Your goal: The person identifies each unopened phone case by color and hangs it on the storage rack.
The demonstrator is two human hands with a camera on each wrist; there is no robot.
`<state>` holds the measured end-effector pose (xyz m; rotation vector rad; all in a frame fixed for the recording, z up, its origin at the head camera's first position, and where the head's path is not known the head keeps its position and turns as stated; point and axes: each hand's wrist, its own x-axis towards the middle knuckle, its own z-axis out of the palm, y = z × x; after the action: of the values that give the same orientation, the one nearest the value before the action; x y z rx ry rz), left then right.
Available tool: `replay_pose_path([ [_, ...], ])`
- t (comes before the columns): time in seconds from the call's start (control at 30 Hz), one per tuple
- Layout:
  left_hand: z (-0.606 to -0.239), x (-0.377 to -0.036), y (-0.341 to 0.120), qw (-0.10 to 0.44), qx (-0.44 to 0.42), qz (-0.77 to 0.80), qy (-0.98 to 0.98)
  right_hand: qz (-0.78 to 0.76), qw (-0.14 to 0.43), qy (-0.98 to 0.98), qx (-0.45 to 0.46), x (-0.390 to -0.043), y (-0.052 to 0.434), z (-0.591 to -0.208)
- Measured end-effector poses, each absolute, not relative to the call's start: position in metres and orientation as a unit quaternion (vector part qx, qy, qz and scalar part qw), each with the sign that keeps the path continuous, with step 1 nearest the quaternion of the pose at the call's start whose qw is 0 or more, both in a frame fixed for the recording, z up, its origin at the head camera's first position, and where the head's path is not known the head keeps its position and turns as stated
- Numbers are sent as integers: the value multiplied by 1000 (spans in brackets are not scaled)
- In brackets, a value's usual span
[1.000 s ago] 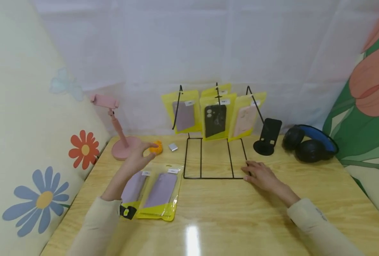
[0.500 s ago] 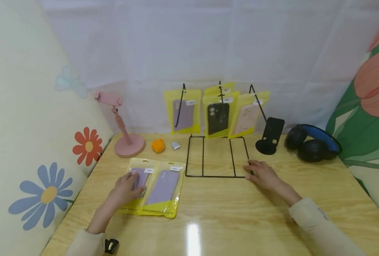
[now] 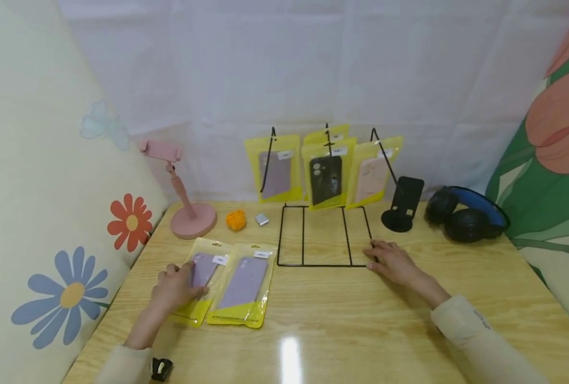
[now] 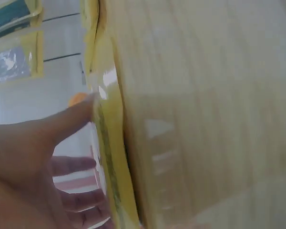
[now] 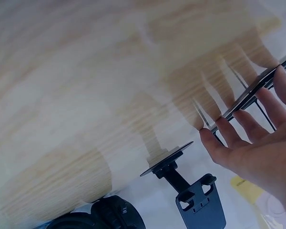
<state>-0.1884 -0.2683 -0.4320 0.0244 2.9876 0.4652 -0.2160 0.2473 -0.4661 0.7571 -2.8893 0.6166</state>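
My left hand [image 3: 171, 288] spans a yellow-edged clear pouch with a purple phone case [image 3: 203, 269], lying on the table. The thumb is at its right side and the fingers reach over its left edge. In the left wrist view, the thumb [image 4: 76, 117] meets the pouch's yellow edge [image 4: 112, 109]. Beside it lies a second pouched purple phone case [image 3: 243, 282]. My right hand [image 3: 397, 264] rests with its fingertips [image 5: 212, 140] along the base wire of a black wire display rack [image 3: 323, 265], at its front right corner. Pouched phone cases, including a black one [image 3: 325, 178], hang from its hooks.
Behind the left hand stand a pink phone stand [image 3: 193, 221], an orange ball-like item [image 3: 236, 220] and a small silver-white block [image 3: 261, 219]. A black phone stand [image 3: 398, 220] and black-and-blue headphones [image 3: 467, 221] stand right of the rack.
My left hand has come down from near the orange item onto the left pouch. That pouch has since shifted slightly left, away from its neighbour. My right hand stays at the rack's corner.
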Motion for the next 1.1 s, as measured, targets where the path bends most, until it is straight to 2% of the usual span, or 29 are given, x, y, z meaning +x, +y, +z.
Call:
replay_pose_path([
  [0.17, -435, -193, -287, 70, 23, 197, 978, 204, 39, -948, 241, -216, 247, -466],
  [0.3, -436, -198, -305, 53, 53, 240, 968, 204, 37, -950, 235, -216, 247, -468],
  [0.5, -406, -196, -318, 12, 87, 331, 940, 197, 32, -952, 232, -216, 247, -467],
  [0.9, -362, -183, -294, -64, 76, 374, 922, 198, 36, -952, 232, -217, 249, -467],
  [1.1, -357, -176, -274, -101, 155, 354, 917, 199, 38, -950, 239, -217, 249, -466],
])
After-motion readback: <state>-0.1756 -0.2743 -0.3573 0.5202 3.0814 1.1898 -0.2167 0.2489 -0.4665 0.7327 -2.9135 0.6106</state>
